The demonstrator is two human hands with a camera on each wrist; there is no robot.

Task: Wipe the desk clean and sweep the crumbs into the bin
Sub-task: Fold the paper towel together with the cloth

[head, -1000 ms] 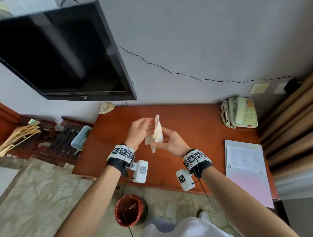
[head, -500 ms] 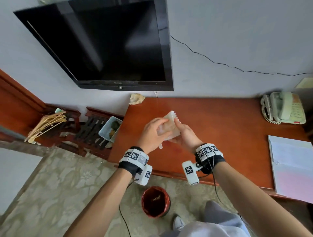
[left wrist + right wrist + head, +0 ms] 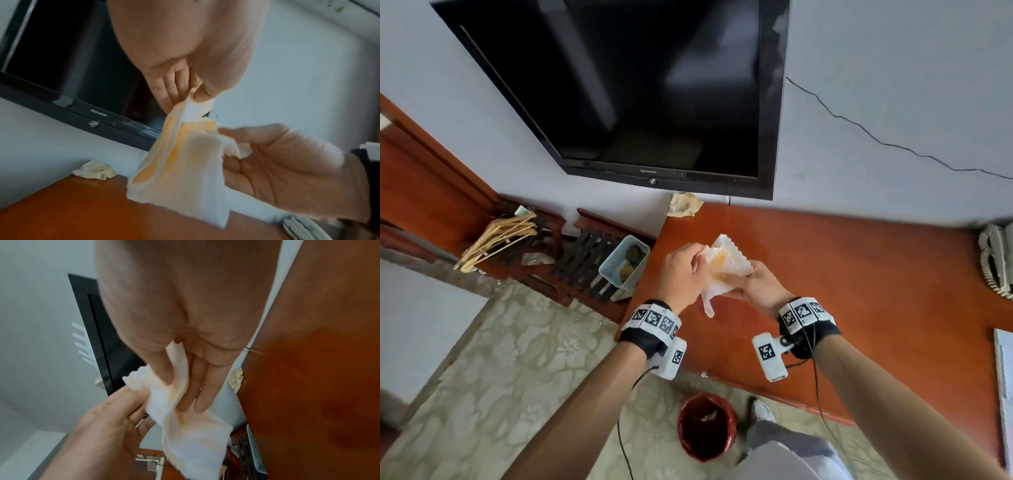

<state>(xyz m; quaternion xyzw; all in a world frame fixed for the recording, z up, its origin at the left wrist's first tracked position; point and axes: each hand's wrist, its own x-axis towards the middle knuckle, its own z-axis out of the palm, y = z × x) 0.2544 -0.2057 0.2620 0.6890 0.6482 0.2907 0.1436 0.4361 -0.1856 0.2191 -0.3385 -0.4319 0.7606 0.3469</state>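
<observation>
Both hands hold a white paper tissue [image 3: 726,270] with an orange-yellow stain above the left part of the red-brown desk [image 3: 859,274]. My left hand [image 3: 683,274] pinches the tissue's [image 3: 180,162] upper edge between thumb and fingers. My right hand [image 3: 753,286] pinches the tissue [image 3: 185,426] from the other side, with the thumb on one face and the fingers [image 3: 197,395] on the other. A crumpled, soiled tissue wad [image 3: 685,204] lies at the desk's back left corner against the wall. The red bin [image 3: 707,426] stands on the floor below the desk's front edge, with some scraps inside.
A black TV [image 3: 637,85] hangs on the wall above the desk. A beige telephone [image 3: 996,263] sits at the far right, a white folder [image 3: 1003,377] at the right edge. Left of the desk, a light blue basket [image 3: 623,263] rests on a dark wooden rack.
The head view has swung left and down. The tissue, held upright and narrow a second ago, is now spread wider between the two hands, showing its stained face.
</observation>
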